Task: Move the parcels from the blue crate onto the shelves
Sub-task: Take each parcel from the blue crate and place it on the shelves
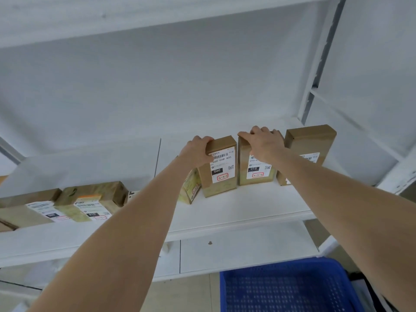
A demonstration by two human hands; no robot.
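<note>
Three brown cardboard parcels stand upright in a row on the white shelf (pixel 247 206). My left hand (pixel 198 152) grips the top left corner of the parcel labelled 060 (pixel 221 172). My right hand (pixel 262 143) curls over the top of the parcel labelled 010 (pixel 244 172) beside it. A third upright parcel (pixel 308 140) stands to the right, partly behind my right forearm. The blue crate (pixel 288 287) sits below at the lower right; the part in view holds no parcels.
A small yellowish parcel (pixel 191 188) leans just left of the 060 parcel. More taped parcels (pixel 90 203) lie flat on the left of the same shelf. A white upright post (pixel 319 59) and an upper shelf board (pixel 135 21) frame the bay.
</note>
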